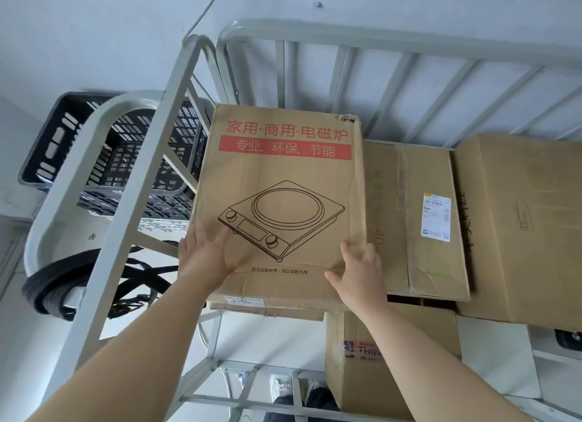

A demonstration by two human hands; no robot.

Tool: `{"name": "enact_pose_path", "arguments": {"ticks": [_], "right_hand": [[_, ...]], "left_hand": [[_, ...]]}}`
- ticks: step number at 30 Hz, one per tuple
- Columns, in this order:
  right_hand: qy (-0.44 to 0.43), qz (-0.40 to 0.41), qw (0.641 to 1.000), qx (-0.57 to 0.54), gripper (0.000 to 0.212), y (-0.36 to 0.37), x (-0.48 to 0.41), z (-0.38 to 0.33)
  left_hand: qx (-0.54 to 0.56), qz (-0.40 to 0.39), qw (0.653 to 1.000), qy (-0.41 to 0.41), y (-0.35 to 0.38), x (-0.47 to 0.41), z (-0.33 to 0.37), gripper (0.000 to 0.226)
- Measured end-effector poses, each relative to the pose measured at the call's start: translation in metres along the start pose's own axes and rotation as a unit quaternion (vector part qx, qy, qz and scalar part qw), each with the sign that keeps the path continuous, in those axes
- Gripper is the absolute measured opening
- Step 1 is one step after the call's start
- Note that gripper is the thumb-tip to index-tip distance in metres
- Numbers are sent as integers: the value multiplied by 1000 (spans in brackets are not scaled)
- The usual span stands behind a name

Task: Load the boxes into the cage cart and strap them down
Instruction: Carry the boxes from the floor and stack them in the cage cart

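Cooker box (283,182), flat creased cardboard, under both hands (206,251)

We reach both bare arms forward, left hand (206,251) and right hand (359,275) open, palms pressed flat, fingers spread.

A black slotted plastic crate (126,151) stood outside the frame at upper left, near a pale wall (94,28). A thin cable (204,9) ran down that wall. White shoes (280,387) showed at the bottom.
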State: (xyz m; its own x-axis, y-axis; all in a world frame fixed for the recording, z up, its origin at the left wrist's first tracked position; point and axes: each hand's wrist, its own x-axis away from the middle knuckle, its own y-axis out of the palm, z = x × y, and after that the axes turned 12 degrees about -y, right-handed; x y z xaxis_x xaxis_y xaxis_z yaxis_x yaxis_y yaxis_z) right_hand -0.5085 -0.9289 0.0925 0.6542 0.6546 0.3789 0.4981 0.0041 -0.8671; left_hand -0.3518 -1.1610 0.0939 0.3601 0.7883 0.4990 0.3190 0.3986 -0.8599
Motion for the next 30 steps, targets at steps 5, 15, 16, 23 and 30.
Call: {"name": "enact_pose_path", "arguments": {"ticks": [5, 15, 16, 23, 30], "right_hand": [[-79, 59, 995, 31, 58, -32, 11, -2], [-46, 192, 980, 5, 55, -130, 86, -14], [-33, 207, 978, -1, 54, -137, 101, -14], [67, 307, 949, -29, 47, -161, 237, -9], [199, 365, 909, -23, 55, -159, 392, 29]], "left_hand": [[11, 91, 994, 63, -31, 33, 20, 57], [79, 197, 953, 217, -112, 123, 52, 40], [81, 202, 947, 237, -118, 134, 55, 39], [60, 211, 893, 393, -143, 228, 81, 40], [20, 198, 811, 550, -128, 365, 138, 39]]}}
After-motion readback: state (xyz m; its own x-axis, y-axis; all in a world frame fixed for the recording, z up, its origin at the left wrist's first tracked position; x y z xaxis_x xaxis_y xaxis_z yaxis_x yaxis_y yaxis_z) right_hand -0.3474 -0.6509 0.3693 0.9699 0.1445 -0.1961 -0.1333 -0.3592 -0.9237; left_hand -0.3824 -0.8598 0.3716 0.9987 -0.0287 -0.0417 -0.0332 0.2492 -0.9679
